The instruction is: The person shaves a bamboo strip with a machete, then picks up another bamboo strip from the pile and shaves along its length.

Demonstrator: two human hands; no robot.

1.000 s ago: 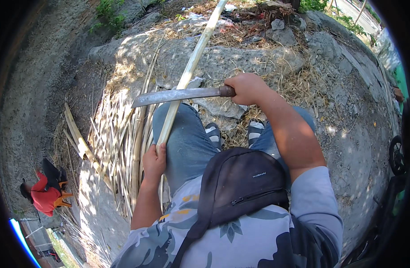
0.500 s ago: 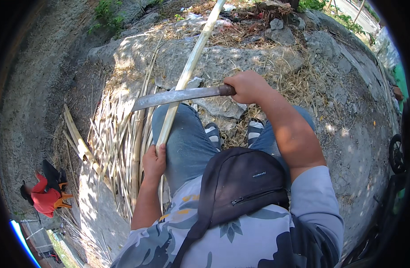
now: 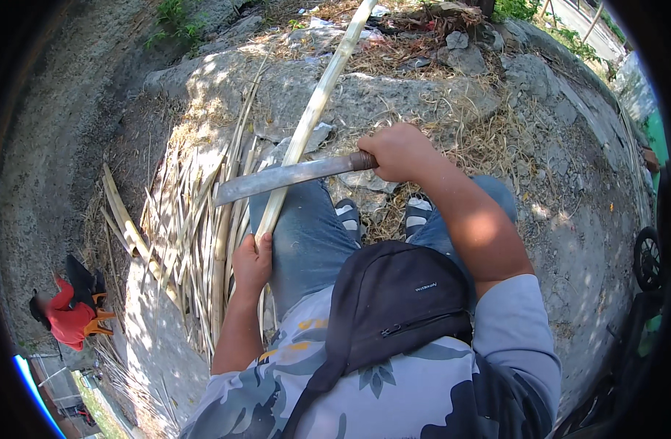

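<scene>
A long pale bamboo pole [image 3: 317, 102] runs from my left thigh up and away over the rocky ground. My left hand [image 3: 252, 260] grips its near end beside my knee. My right hand [image 3: 398, 152] is closed on the handle of a long grey knife [image 3: 288, 176]. The blade lies crosswise over the pole, its tip pointing left. I sit with both legs in blue jeans, and a black bag [image 3: 394, 307] hangs on my chest.
Several split bamboo strips [image 3: 193, 234] lie piled on the ground at my left. Dry straw and grey stones [image 3: 460, 51] cover the ground ahead. A person in red [image 3: 68, 318] crouches far left. A black wheel [image 3: 648, 257] stands at the right edge.
The knife blade has slid slightly down along the pole toward me. My left hand keeps its hold on the pole's near end.
</scene>
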